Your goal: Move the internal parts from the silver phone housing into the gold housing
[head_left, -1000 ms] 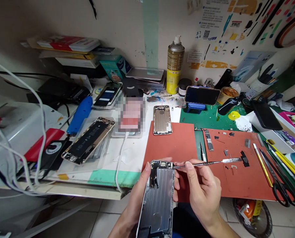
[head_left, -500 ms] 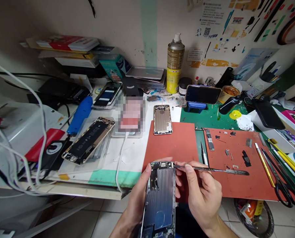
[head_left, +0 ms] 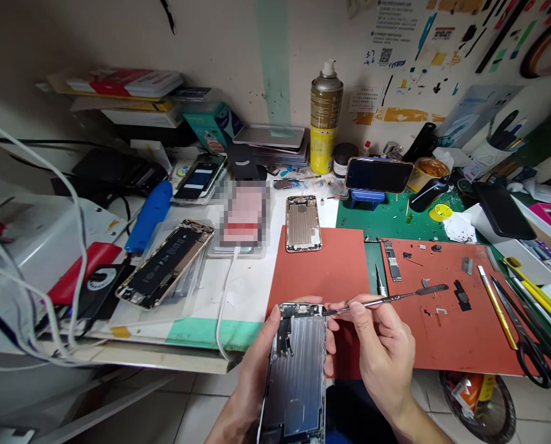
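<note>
My left hand (head_left: 262, 354) is wrapped round an opened phone housing (head_left: 300, 376), its thumb on the left edge and fingertips showing at the right. The housing is a bare metal shell with black flex cable and small parts at its top end. Between thumb and fingers, my right hand (head_left: 377, 345) pinches a thin double-ended metal spudger (head_left: 386, 300). One tip of the spudger meets the housing's top right corner; the flat blade at its other end points right, over the red mat. A second, gold housing (head_left: 303, 223) lies beyond my hands.
On the right red mat (head_left: 469, 345) lie a logic board (head_left: 390, 261), several small parts, a gold-coloured tool (head_left: 497, 308) and scissors (head_left: 529, 351). A phone with its battery (head_left: 164, 262) rests at the left. A spray can (head_left: 326, 117) stands at the back. White cables (head_left: 78, 246) loop at far left.
The spudger's far blade has swung up and left, so the tool slants more steeply. Its working tip stays at the housing's top right corner. My left hand keeps its hold.
</note>
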Demonstrator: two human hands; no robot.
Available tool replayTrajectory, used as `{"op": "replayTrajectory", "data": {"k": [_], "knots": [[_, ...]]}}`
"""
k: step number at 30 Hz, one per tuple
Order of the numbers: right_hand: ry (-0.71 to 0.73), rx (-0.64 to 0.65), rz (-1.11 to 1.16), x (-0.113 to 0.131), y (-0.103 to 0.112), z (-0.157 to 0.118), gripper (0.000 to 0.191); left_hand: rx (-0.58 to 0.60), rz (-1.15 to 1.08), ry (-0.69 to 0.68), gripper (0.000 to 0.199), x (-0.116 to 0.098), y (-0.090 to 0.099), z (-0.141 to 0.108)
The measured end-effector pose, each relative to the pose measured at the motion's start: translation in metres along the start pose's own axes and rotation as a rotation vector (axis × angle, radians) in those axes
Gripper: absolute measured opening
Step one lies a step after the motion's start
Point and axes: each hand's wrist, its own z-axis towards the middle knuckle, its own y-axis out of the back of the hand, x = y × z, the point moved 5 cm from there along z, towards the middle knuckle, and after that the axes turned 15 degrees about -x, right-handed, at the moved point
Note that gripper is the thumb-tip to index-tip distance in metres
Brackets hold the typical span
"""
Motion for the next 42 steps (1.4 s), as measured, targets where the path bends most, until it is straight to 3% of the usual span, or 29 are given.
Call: {"op": "replayTrajectory", "data": {"k": [4, 10, 13, 15, 21, 29, 36, 42], "knots": [[-0.096, 0.085, 0.028, -0.004, -0.002, -0.001, 0.029, -0.005, -0.001, 0.003, 0.067, 0.000, 0.000, -0.001], [0.166, -0.070, 0.054, 0.003, 0.006, -0.002, 0.017, 0.003, -0.020, 0.006, 0.063, -0.005, -0.008, -0.009], [0.265, -0.072, 0.071, 0.008, 0.003, -0.007, 0.014, 0.023, -0.016, -0.017, 0.061, -0.006, -0.010, -0.010], [0.295, -0.037, 0.101, 0.007, 0.001, -0.010, 0.018, 0.034, -0.005, -0.028, 0.061, -0.005, -0.007, -0.007], [0.212, -0.023, 0.174, -0.004, -0.001, -0.014, 0.021, 0.102, -0.033, -0.016, 0.068, 0.001, 0.000, 0.001], [0.518, -0.135, 0.012, 0.019, -0.002, -0.010, 0.016, 0.070, -0.026, -0.024, 0.062, -0.004, -0.006, -0.006], [0.411, -0.030, 0.040, 0.011, -0.003, -0.008, 0.021, 0.006, -0.011, -0.049, 0.057, -0.007, -0.012, -0.012], [0.388, 0.019, -0.094, 0.017, 0.001, 0.000, 0.019, -0.027, -0.020, -0.043, 0.058, -0.005, -0.012, -0.012]]}}
